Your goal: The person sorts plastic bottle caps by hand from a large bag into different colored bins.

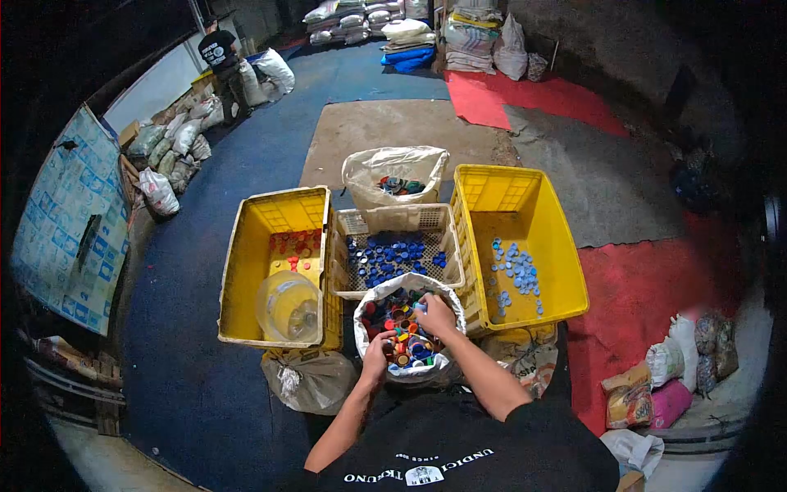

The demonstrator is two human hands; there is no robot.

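Note:
A white sack full of mixed bottle caps in red, orange, blue, green and other colours stands right in front of me. Over its right side my right hand is closed, with a light blue bottle cap at its fingertips. My left hand is at the sack's left side with curled fingers among the caps; a red cap lies by its fingertips, and what it holds, if anything, is too small to tell.
Around the sack stand a yellow crate with red caps and a clear plastic container, a white crate with dark blue caps, a yellow crate with light blue caps, and another sack. A person stands far left.

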